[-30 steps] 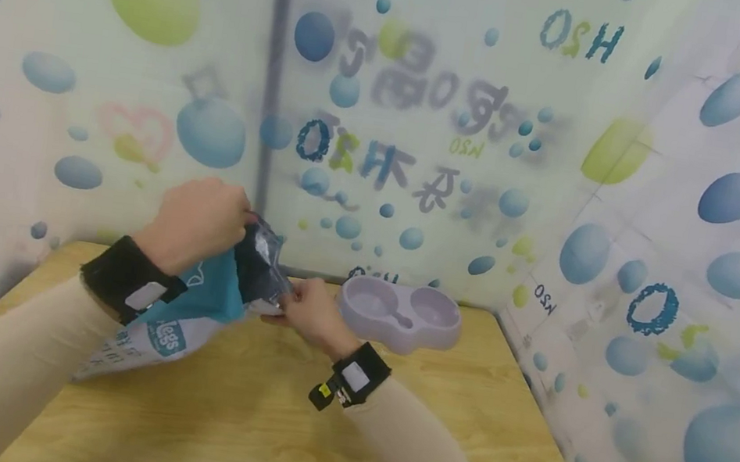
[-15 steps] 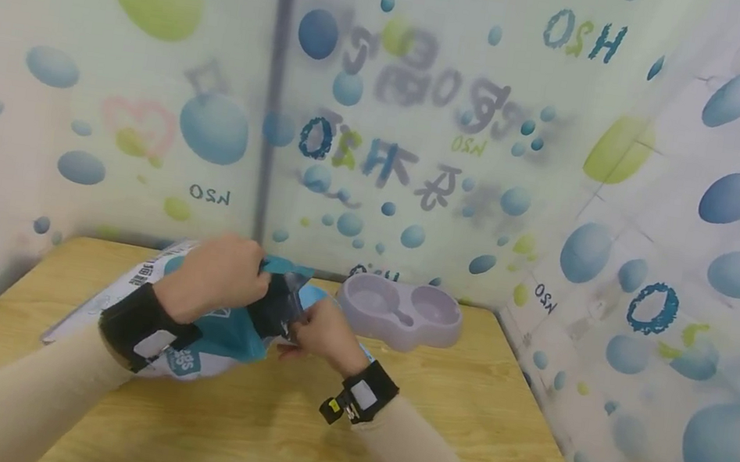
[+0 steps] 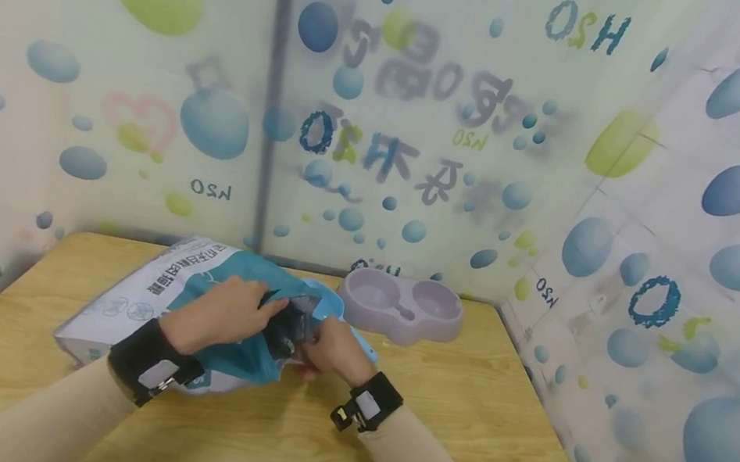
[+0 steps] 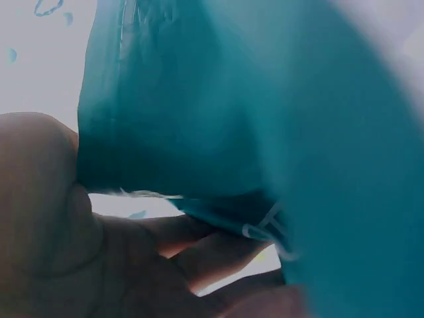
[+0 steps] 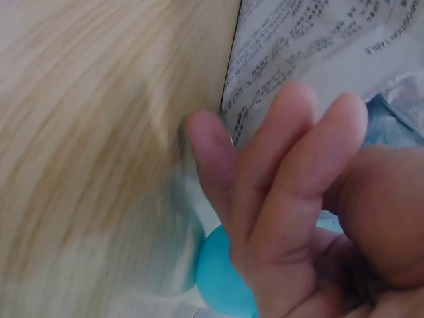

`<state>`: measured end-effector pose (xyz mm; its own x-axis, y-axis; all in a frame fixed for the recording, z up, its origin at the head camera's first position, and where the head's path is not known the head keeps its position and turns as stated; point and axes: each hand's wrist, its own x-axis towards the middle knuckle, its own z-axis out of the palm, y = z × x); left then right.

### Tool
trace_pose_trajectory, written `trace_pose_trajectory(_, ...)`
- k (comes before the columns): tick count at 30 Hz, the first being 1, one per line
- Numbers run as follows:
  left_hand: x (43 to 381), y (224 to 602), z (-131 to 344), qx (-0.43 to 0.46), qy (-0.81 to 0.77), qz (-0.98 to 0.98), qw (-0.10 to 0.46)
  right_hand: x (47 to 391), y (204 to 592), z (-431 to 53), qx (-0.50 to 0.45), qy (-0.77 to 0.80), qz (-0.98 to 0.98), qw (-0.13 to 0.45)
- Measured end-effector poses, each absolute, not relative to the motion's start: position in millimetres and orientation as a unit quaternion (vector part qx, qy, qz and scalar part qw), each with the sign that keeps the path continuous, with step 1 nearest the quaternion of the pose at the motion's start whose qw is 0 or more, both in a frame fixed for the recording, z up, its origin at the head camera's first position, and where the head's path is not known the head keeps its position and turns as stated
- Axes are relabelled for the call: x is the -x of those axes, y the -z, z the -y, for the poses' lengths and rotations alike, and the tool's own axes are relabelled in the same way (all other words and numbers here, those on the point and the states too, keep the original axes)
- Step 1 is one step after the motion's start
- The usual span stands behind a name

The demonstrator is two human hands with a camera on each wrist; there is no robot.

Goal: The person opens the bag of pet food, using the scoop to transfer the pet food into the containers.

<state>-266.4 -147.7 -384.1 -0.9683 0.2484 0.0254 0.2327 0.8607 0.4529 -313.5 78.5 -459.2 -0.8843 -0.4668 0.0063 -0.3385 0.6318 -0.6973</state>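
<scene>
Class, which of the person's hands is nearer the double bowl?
Right. The right hand is in front and left of the double bowl; the left hand is farther left, on the bag.

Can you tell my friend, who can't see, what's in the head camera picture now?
A person's left grip and right grip hold the open mouth of a teal-and-white bag on a wooden table. Farther right is a light purple double bowl, with spotted walls around.

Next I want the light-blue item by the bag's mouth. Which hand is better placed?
Probably the right hand: in the head view it is at the mouth of the bag, close beside the light-blue item. The left hand, across the opening, is farther away.
</scene>
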Motion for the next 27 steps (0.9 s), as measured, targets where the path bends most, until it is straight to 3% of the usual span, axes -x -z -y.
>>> trace_pose_trajectory(15, 265, 411, 147, -0.135, -0.247, -0.957, 0.063, 308, 473, -89, 0.166, 0.375, -0.905, 0.115)
trace_pose_trajectory(27, 260, 416, 147, -0.13, -0.251, -0.957, 0.062, 302, 470, -98, 0.199, 0.347, -0.911, 0.104)
